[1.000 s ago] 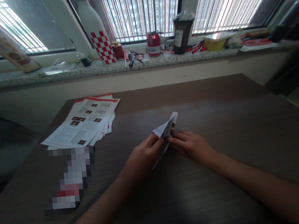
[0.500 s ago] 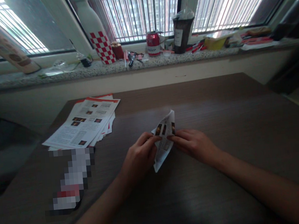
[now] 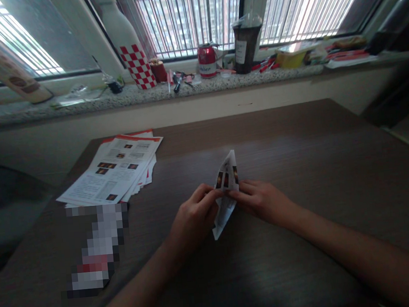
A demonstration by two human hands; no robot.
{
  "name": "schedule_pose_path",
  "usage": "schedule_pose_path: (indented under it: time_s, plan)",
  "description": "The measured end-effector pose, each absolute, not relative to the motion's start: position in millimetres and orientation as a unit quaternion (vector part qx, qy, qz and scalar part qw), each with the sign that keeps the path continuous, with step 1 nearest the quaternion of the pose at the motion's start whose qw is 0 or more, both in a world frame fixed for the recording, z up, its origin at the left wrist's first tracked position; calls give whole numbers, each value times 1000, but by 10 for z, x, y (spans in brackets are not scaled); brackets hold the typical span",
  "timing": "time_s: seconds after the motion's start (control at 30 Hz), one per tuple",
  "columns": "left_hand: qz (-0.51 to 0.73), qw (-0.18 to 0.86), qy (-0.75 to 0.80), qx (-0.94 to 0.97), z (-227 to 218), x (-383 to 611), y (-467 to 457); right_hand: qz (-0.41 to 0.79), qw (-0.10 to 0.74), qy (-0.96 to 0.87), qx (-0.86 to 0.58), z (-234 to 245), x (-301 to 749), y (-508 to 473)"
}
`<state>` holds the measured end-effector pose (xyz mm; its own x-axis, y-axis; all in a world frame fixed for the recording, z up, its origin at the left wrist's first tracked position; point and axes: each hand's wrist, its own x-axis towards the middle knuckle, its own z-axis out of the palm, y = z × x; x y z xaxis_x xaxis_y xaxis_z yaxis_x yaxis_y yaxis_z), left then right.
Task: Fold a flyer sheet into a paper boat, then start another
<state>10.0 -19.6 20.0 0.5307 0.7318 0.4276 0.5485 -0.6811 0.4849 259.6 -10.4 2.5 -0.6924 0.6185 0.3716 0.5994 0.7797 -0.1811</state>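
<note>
One folded printed paper (image 3: 226, 207) slants over the middle of the brown counter (image 3: 316, 163), and I have it pinched from both sides: left hand (image 3: 194, 211) with thumb and fingers at its left edge, right hand (image 3: 262, 199) at its right. I see a fanned stack of sheets (image 3: 114, 168) well apart, farther left.

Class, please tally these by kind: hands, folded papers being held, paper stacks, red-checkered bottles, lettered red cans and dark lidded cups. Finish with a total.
Hands (left hand, right hand): 2
Folded paper: 1
Paper stack: 1
Red-checkered bottle: 1
Lettered red can: 1
Dark lidded cup: 1
Total: 7
</note>
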Motion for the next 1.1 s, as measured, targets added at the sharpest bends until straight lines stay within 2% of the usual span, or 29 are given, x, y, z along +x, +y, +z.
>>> schedule_pose_path:
  time_s: [0.3,1.1]
  plan:
    - [286,96,383,873,263,31,-175,-28,202,-925,-320,116,2608,-121]
    - [292,95,451,838,293,-76,-100,-32,201,-919,-338,183,2786,-32]
